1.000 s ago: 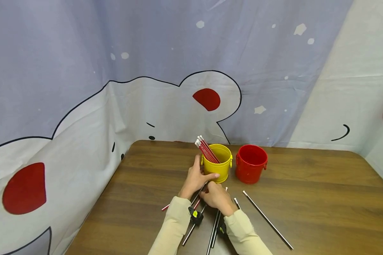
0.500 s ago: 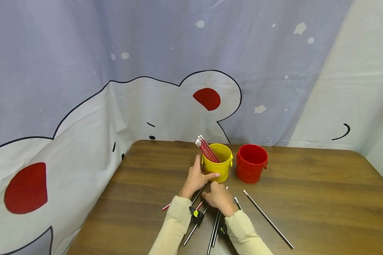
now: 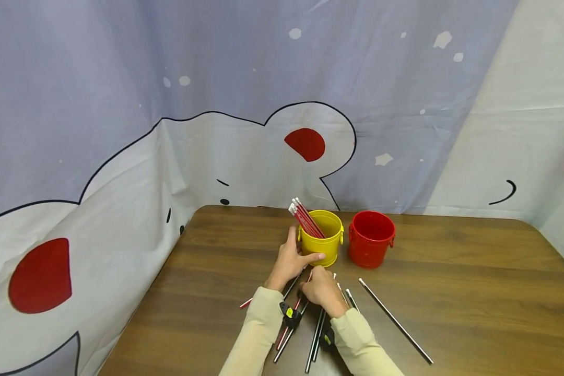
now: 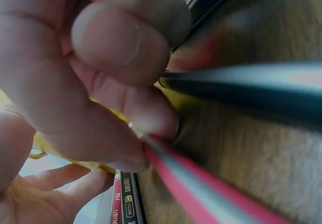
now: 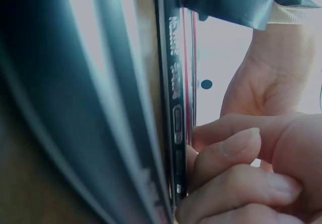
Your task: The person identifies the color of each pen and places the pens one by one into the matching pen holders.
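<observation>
My left hand (image 3: 286,265) holds the yellow bucket (image 3: 324,253) by its left side, thumb across the front and index finger up the wall. Several red pencils (image 3: 306,219) with white erasers lean inside it. Just in front of the bucket, my right hand (image 3: 322,288) pinches a red pencil (image 4: 186,181) near one end, low over the table. Its far end slants toward me below my left wrist. Dark, shiny pencils (image 3: 316,334) lie around and under my right hand; one black pencil (image 5: 176,98) runs right beside its curled fingers.
A red bucket (image 3: 370,248) stands to the right of the yellow one. A lone dark pencil (image 3: 395,319) lies diagonally farther right on the wooden table (image 3: 474,292). Left of my left wrist, the tip of another red pencil (image 3: 246,303) sticks out. A printed cloth (image 3: 244,162) hangs behind.
The red pencil at my right hand has shifted, its lower end now showing beside the dark pencil below my left wrist. My left hand stays on the yellow bucket.
</observation>
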Tool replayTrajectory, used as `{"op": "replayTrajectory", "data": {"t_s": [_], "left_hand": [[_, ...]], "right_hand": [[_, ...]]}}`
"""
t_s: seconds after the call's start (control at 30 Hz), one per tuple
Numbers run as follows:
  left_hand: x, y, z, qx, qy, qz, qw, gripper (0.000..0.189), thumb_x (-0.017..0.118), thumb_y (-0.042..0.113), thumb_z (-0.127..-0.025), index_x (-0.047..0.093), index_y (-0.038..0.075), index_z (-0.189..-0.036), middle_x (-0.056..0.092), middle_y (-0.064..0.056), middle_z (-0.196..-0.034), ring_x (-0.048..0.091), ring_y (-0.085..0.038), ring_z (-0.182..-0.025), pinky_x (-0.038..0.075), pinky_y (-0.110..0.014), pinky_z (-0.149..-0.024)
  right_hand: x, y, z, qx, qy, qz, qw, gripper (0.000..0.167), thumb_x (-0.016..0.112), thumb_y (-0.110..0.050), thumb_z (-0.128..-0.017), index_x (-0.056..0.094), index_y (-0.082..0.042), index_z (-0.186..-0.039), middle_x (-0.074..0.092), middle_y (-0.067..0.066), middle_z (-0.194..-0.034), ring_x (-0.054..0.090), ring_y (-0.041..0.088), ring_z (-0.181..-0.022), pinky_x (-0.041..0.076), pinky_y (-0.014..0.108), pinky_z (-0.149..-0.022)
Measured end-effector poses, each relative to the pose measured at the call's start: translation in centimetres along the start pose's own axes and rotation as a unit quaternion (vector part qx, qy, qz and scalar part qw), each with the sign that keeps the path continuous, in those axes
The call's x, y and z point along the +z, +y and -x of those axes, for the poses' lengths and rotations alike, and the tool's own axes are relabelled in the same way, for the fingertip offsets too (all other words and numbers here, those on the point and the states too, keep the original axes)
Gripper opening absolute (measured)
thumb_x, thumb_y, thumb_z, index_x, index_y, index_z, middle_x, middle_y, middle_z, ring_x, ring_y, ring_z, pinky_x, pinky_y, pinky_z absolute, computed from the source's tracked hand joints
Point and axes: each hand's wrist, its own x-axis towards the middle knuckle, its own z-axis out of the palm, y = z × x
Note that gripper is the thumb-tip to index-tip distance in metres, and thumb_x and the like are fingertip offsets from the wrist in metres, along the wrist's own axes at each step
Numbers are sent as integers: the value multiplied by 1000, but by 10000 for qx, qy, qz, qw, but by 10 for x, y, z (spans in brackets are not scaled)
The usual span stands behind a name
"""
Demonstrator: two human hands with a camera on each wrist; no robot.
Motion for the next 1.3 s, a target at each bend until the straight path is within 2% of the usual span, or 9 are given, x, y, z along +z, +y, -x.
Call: {"op": "replayTrajectory", "data": {"t_s": [0.1, 0.37, 0.57, 0.7, 0.8, 0.87, 1.03, 1.17, 1.3], "left_hand": [[0, 0, 0, 1, 19, 4, 10000, 89, 79, 30, -69, 25, 23, -139, 47, -6, -135, 51, -21, -116, 44, -37, -95], [0, 1, 1, 86, 17, -41, 10000, 89, 79, 31, -69, 24, 24, -139, 48, -8, -134, 52, -23, -115, 46, -38, -93], [0, 1, 0, 61, 21, -84, 9999, 91, 79, 31, -69, 23, 24, -140, 49, -6, -133, 53, -22, -114, 46, -37, -92], [0, 1, 0, -3, 18, -175, 9998, 90, 79, 33, -69, 24, 23, -140, 49, -6, -133, 53, -21, -113, 46, -37, -93], [-1, 1, 0, -48, 28, -217, 9997, 89, 79, 34, -69, 24, 23, -139, 49, -6, -132, 53, -21, -114, 45, -37, -94], [-1, 1, 0, -59, 54, -251, 9997, 89, 79, 35, -69, 25, 24, -138, 50, -5, -132, 53, -21, -113, 45, -37, -94], [0, -1, -1, -89, 46, -333, 9994, 89, 78, 38, -69, 25, 25, -138, 50, -4, -132, 53, -20, -112, 45, -36, -93], [0, -1, -1, -123, 12, -355, 9993, 88, 78, 37, -69, 25, 23, -138, 49, -5, -132, 53, -20, -112, 46, -35, -92], [0, 0, 0, -137, 22, -336, 9993, 87, 79, 33, -70, 26, 22, -138, 49, -7, -132, 53, -20, -112, 47, -35, -91]], "right_hand": [[2, 1, 0, 25, 9, -210, 9998, 30, 65, -12, -74, 44, -12, -52, 33, -2, -51, 36, 16, -44, 27, 27, -39], [1, 4, -1, 212, -8, -1134, 9933, 25, 60, -12, -76, 55, -7, -53, 50, -2, -39, 50, 14, -39, 34, 24, -38], [-5, 4, -1, 456, -167, -1558, 9866, 27, 58, -14, -80, 59, -2, -56, 53, 0, -42, 48, 11, -36, 36, 22, -35], [-15, 5, -1, 808, -361, -2181, 9719, 24, 56, -13, -82, 59, 2, -63, 56, 3, -44, 49, 9, -34, 43, 22, -36], [-23, 7, -3, 1051, -362, -2561, 9602, 21, 56, -12, -83, 59, 3, -69, 58, 5, -48, 53, 10, -37, 47, 22, -40], [-28, 8, -4, 1127, -345, -2649, 9570, 20, 56, -14, -83, 59, 3, -72, 59, 7, -50, 55, 11, -39, 49, 23, -42], [-34, 9, -5, 1106, -109, -2639, 9581, 21, 57, -16, -84, 60, 2, -74, 62, 10, -54, 58, 14, -41, 51, 26, -44], [-37, 8, -4, 931, 211, -2644, 9597, 22, 58, -17, -84, 62, 3, -76, 64, 13, -57, 61, 18, -43, 52, 29, -45], [-41, 4, -1, 728, 371, -2672, 9602, 24, 59, -17, -85, 66, 5, -82, 65, 16, -61, 64, 22, -49, 54, 33, -49]]}}
